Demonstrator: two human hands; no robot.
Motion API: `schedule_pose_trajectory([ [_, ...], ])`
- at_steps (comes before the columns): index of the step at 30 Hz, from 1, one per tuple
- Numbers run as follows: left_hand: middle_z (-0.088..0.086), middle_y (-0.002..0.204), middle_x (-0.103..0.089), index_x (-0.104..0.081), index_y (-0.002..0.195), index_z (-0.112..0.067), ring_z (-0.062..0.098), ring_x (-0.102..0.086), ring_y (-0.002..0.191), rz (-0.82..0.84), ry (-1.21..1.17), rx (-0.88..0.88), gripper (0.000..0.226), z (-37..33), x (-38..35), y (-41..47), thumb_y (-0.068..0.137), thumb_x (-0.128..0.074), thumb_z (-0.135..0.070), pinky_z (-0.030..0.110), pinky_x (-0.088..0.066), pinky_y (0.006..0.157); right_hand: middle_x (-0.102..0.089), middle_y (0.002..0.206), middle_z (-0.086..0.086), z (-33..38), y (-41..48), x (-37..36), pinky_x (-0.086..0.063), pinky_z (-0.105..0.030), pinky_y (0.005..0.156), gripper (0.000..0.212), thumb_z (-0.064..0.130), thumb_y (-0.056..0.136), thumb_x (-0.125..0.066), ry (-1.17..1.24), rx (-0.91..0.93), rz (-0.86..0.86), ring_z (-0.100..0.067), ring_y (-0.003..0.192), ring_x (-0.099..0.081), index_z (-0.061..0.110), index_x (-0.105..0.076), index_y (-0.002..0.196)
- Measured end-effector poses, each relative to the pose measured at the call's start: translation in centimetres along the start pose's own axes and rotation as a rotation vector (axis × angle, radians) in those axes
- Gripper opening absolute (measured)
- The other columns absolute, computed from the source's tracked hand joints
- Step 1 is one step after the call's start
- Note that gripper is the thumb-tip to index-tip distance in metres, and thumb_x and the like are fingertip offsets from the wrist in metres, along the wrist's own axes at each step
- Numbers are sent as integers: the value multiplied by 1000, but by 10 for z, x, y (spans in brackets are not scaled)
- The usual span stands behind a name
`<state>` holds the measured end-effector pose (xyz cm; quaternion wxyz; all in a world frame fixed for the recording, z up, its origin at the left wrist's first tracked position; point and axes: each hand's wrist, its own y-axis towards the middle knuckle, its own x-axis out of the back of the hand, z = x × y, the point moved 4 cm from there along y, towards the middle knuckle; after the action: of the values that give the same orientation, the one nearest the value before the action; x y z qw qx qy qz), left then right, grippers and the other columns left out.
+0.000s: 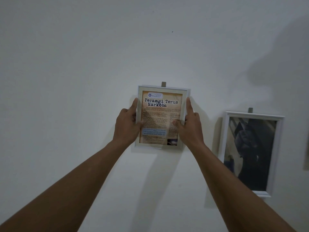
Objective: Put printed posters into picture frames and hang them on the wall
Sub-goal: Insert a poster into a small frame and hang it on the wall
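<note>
Rt of the right hand [189,128]: 2nd frame [250,153] w/ dark photo, hung on the wall [66,81]. Btwn the hands sits the rectangular white frame [163,88] w/ tan poster [160,114]. Left hand [127,126] & right hand grip its side edges, thumbs on front. Tan tab [163,84] pokes above its top.

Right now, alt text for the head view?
A left hand and a right hand grip the sides of a white picture frame holding a text poster, held before a white wall. A second frame with a dark picture hangs to its right.
</note>
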<state>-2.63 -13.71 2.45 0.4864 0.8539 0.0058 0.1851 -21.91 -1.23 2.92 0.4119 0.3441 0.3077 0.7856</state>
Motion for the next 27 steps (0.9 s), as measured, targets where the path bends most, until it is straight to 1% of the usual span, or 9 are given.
schedule_pose_trajectory([
  [3,2,98,-54,-20,153,-34,15,-54,96,2,-16,-17,91,-5,2,-2,82,-75,-20,25,-46,84,-42,111,-3,0,-1,0,-49,-32,84,89,19,95,-62,-4,19,-16,-5,85,-48,43,0,154],
  [5,-2,95,-52,-22,152,-32,15,-54,94,-8,-28,-28,90,-8,4,-3,81,-75,-18,25,-46,84,-42,113,-3,-2,-2,-1,-50,-33,85,87,19,95,-61,7,22,-18,-12,95,-51,44,-1,154],
  [9,-7,96,-54,-22,152,-32,14,-54,95,-18,-1,-83,91,-12,6,-4,79,-76,-19,26,-47,82,-41,116,-2,-4,-2,-1,-53,-38,89,85,18,96,-59,24,28,-13,-16,106,-52,43,-1,154],
  [12,-1,100,-57,-23,151,-33,13,-53,94,-14,3,-77,90,-13,6,-4,79,-76,-20,27,-47,82,-41,124,-3,-5,-1,-2,-50,-44,96,84,20,96,-59,-34,48,-28,-22,121,-41,39,-3,155],
  [17,-5,92,-51,-29,150,-30,15,-54,93,-23,-34,-91,86,-17,6,-5,79,-76,-16,29,-50,81,-40,134,-6,-4,-3,-2,-41,-49,106,79,24,94,-61,-153,104,-86,-24,129,-29,24,-12,156],
  [18,-3,93,-52,-27,151,-31,15,-54,93,-22,-31,-88,88,-16,5,-4,79,-76,-17,28,-50,81,-37,142,-6,-4,-3,-2,-37,-50,110,78,23,95,-60,-162,109,-87,-24,136,-25,22,-12,156],
  [20,1,98,-54,-23,152,-32,14,-55,94,-18,-19,-64,91,-10,2,-1,79,-77,-18,27,-49,82,-22,159,-5,-6,-3,-4,-19,-52,120,76,23,98,-56,-175,114,-60,-24,149,-7,19,-9,157],
  [22,3,100,-54,-21,153,-32,14,-55,94,-19,-26,-35,94,-6,-1,0,79,-77,-19,25,-49,84,-7,165,0,-8,-4,-7,-1,-49,123,75,23,101,-51,-172,122,-18,-20,151,8,21,-1,157],
  [27,2,98,-53,-25,152,-33,10,-55,88,-36,-61,-31,93,-3,-3,1,78,-79,-17,9,-40,78,-8,164,1,-9,-5,-8,6,-45,122,76,18,102,-48,-139,120,-1,-18,150,12,22,5,156],
])
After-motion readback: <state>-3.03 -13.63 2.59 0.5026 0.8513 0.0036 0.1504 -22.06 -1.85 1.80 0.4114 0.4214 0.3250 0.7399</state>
